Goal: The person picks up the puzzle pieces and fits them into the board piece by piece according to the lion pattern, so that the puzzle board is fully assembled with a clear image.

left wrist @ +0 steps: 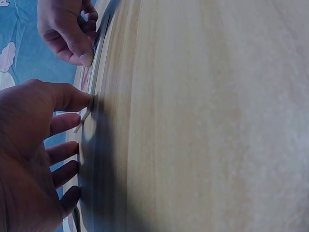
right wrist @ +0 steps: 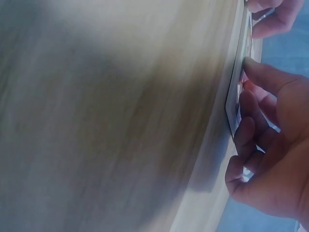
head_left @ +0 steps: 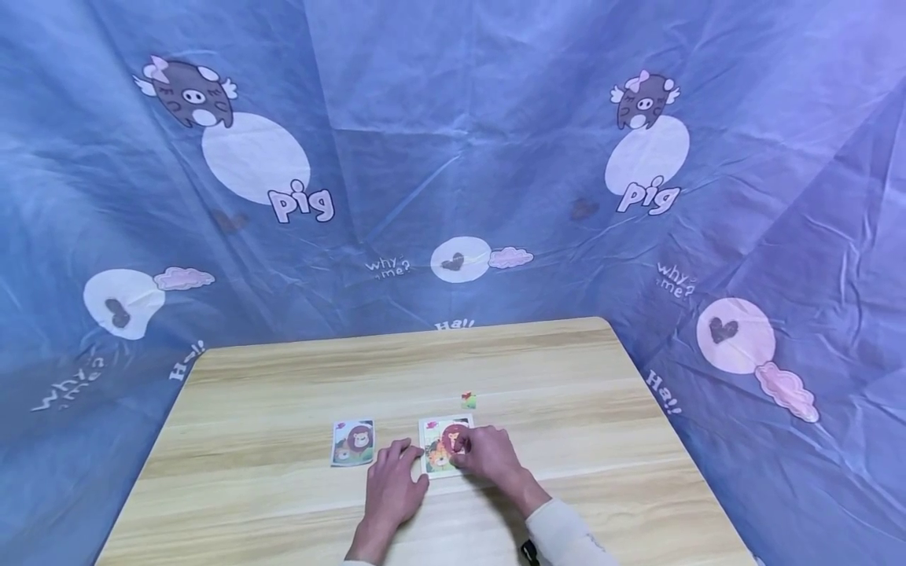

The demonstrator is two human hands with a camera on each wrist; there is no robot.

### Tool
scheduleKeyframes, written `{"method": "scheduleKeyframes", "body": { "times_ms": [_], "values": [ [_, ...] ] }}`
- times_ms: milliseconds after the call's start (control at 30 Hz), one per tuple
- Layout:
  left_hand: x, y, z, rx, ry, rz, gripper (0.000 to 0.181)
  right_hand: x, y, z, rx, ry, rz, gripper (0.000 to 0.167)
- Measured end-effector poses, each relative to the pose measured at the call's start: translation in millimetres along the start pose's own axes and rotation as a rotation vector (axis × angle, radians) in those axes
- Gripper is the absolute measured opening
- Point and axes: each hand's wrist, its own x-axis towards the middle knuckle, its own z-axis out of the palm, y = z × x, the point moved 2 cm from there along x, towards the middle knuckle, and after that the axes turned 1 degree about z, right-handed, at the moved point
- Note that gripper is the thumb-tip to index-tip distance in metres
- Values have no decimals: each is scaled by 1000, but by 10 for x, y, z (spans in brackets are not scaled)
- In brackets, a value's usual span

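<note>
A small framed picture puzzle point(head_left: 432, 462) with a lion's brown mane lies flat near the front middle of the table. My left hand point(head_left: 398, 481) rests at its lower left corner, with spread fingers and thumb touching the frame's edges. My right hand point(head_left: 491, 454) reaches over the puzzle's right side. Its thumb and forefinger pinch a puzzle piece low against the picture, and its other fingers are curled; the piece is mostly hidden by the fingers. Just beyond the frame's upper right corner lies a loose red and green puzzle piece point(head_left: 469, 400).
Left of the puzzle, a picture card point(head_left: 352, 442) with a similar lion lies flat on the wooden table point(head_left: 269, 401). Blue cloth point(head_left: 396, 165) printed with pigs and clouds hangs behind and along both sides. A black object point(head_left: 528, 552) shows by the right sleeve.
</note>
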Motion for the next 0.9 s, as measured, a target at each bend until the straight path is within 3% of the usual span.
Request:
{"method": "scheduleKeyframes", "body": {
  "times_ms": [167, 367, 567, 900],
  "values": [
    [-4, 6, 4, 4, -12, -3, 35, 18, 43, -10, 71, 2, -4, 9],
    [-10, 13, 0, 14, -15, 2, 34, 86, 122, -89, 167, 85, 66, 8],
    [-19, 19, -20, 10, -15, 4, 34, 124, 178, -125, 147, 99, 116, 16],
    [-7, 7, -14, 5, -29, -6, 34, 187, 208, -150, 99, 148, 127, 24]
  ]
}}
